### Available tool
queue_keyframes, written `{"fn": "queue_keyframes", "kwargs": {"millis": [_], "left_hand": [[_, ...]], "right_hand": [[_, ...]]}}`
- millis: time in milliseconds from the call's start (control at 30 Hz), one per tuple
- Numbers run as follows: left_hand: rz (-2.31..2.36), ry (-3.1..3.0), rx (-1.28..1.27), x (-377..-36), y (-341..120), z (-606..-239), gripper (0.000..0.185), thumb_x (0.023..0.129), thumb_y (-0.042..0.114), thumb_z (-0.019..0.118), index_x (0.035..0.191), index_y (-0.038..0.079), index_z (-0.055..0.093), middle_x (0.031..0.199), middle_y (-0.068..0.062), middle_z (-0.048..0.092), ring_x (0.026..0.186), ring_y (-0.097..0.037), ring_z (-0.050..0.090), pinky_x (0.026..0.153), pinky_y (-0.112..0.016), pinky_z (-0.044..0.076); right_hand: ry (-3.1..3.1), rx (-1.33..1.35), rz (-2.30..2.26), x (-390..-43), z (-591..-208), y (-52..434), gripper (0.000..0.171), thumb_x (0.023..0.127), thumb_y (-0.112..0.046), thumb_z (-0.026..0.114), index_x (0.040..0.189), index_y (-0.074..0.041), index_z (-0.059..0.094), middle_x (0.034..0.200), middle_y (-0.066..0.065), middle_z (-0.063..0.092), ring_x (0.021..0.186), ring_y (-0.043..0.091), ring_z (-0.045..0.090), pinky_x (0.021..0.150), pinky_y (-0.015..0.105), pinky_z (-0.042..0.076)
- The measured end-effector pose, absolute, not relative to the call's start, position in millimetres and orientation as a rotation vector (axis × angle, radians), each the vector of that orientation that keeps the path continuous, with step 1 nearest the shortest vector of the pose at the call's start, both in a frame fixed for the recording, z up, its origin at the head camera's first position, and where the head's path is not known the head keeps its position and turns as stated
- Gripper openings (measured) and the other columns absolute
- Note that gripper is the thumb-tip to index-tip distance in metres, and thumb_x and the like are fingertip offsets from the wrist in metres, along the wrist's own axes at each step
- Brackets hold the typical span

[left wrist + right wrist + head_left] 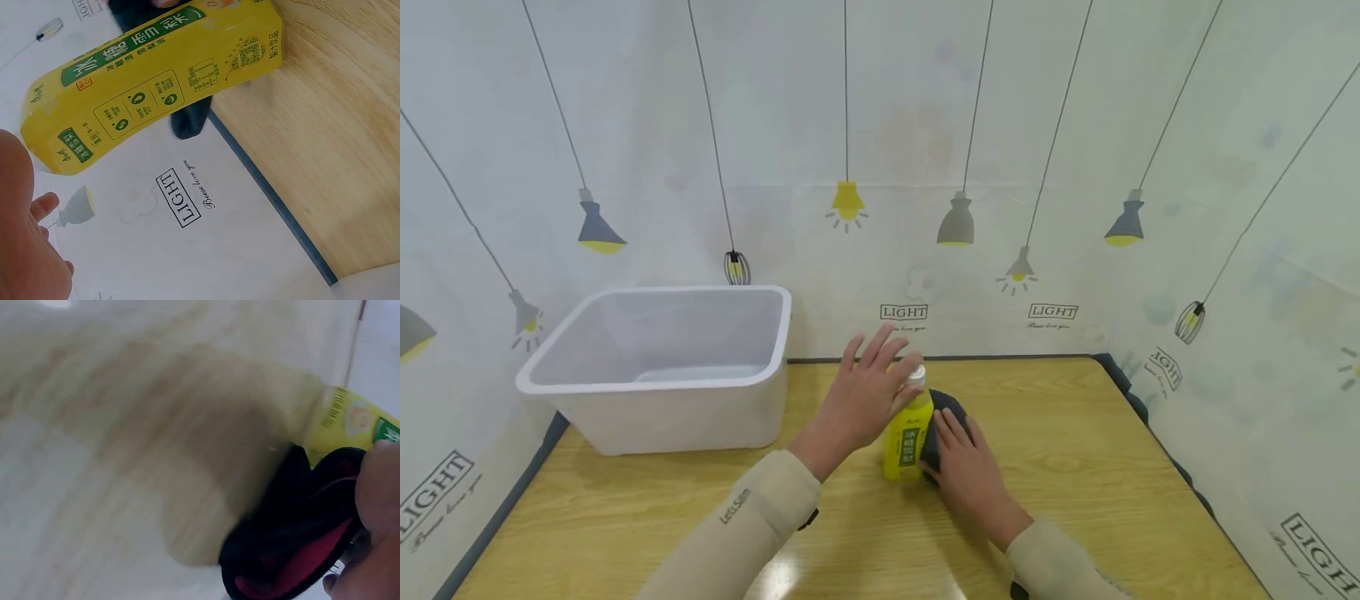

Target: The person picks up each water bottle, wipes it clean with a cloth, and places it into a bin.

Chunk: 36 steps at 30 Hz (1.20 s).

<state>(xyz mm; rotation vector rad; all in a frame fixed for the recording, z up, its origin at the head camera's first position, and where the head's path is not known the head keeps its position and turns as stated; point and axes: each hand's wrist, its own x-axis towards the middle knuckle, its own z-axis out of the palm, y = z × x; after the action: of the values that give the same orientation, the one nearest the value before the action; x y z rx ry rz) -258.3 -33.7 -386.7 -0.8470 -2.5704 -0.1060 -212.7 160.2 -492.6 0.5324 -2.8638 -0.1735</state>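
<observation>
Yellow and upright, a bottle was seen standing on the wooden table just below the middle of the head view, with the left hand set against its white cap, fingers spread and straight. To the right of the bottle, touching it, a black pouch was covered by the right hand, laid flat with fingers extended. A white tub was placed at the left, well apart from both hands.
</observation>
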Motion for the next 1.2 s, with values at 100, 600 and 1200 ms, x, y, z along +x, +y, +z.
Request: {"fn": "queue_keyframes", "kwargs": {"millis": [100,600,1200], "left_hand": [[-0.104,-2.571,-0.849,-257.0,-33.8,-386.9,0.042,0.103,0.052,0.033,0.139,0.031,0.042,0.153,0.001,0.034,0.152,-0.025,0.013,0.119,-0.054,0.019],[-0.156,-2.555,-0.904,-257.4,-29.2,-364.7,0.035,0.098,0.044,0.048,0.127,0.032,0.061,0.153,0.001,0.041,0.151,-0.027,0.015,0.118,-0.055,0.020],[0.031,-2.806,-0.814,-255.9,-40.2,-348.3,0.051,0.104,0.052,0.023,0.149,0.033,0.036,0.162,0.001,0.023,0.154,-0.023,0.004,0.122,-0.054,0.010]], "right_hand": [[-2.892,0.566,-0.228,-211.5,-501.1,162.5,0.066,0.097,-0.050,0.052,0.143,-0.003,0.048,0.155,0.009,0.039,0.147,0.026,0.031,0.120,0.049,0.023],[-2.995,0.504,0.085,-218.9,-488.1,182.8,0.064,0.098,-0.045,0.051,0.146,-0.003,0.043,0.156,0.012,0.037,0.147,0.029,0.031,0.120,0.053,0.019],[-2.876,0.498,0.312,-222.3,-437.5,171.9,0.059,0.102,-0.040,0.045,0.144,0.001,0.043,0.152,0.016,0.043,0.144,0.031,0.036,0.119,0.053,0.022]]}}
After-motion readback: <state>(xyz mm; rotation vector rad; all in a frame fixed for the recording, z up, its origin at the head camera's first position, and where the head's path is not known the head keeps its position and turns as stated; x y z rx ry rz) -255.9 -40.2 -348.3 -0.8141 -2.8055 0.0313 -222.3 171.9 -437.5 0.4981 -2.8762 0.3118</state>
